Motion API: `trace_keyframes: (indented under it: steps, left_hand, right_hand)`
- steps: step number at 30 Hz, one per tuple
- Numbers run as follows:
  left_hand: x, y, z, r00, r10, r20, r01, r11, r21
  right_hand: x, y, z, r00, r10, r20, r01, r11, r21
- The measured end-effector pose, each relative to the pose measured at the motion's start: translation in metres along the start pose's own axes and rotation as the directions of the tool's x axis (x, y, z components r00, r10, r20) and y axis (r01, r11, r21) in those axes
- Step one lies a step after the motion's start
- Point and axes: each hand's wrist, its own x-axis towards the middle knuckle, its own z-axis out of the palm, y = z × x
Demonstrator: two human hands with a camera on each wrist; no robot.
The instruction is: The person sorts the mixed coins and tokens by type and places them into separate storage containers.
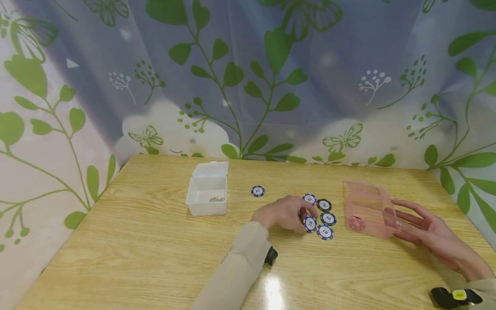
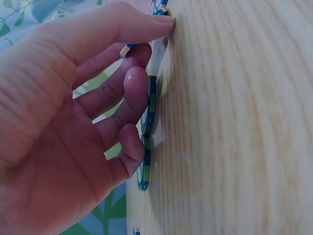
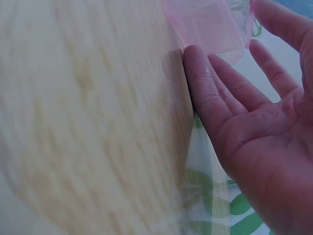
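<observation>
On the table my left hand (image 1: pixel 284 212) pinches a blue poker chip (image 1: pixel 310 224) between thumb and fingertips. Its other fingers curl over two chips lying flat, a greenish one (image 2: pixel 149 105) and another (image 2: pixel 143 164) in the left wrist view. Close by lie a black chip (image 1: pixel 324 205) and several blue ones, among them a chip marked 50 (image 1: pixel 328 218). My right hand (image 1: pixel 434 237) holds the right side of an open pink see-through box (image 1: pixel 370 228), its thumb in front and some fingers behind. A red-looking chip (image 1: pixel 357 223) shows inside the box.
An open white box (image 1: pixel 207 208) stands at the left, with small shiny pieces (image 1: pixel 217 199) in it. A lone blue chip (image 1: pixel 257 191) lies between that box and my left hand. A patterned curtain (image 1: pixel 248 86) hangs behind the wooden table (image 1: pixel 147 241).
</observation>
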Motion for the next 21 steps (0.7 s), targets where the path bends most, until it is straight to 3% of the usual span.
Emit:
trace_keyframes:
  steps: [11, 21]
  left_hand:
    - [0.0019, -0.0022, 0.0015, 0.999, 0.007, -0.038, -0.008, 1.000, -0.019]
    - [0.0056, 0.0009, 0.0031, 0.988, 0.082, -0.131, -0.096, 0.990, -0.105]
  right_hand:
    - [-0.0006, 0.0010, -0.0008, 1.000, 0.006, -0.021, -0.007, 1.000, -0.030]
    - [-0.0006, 0.0019, -0.0019, 1.000, -0.016, 0.005, 0.017, 0.999, -0.035]
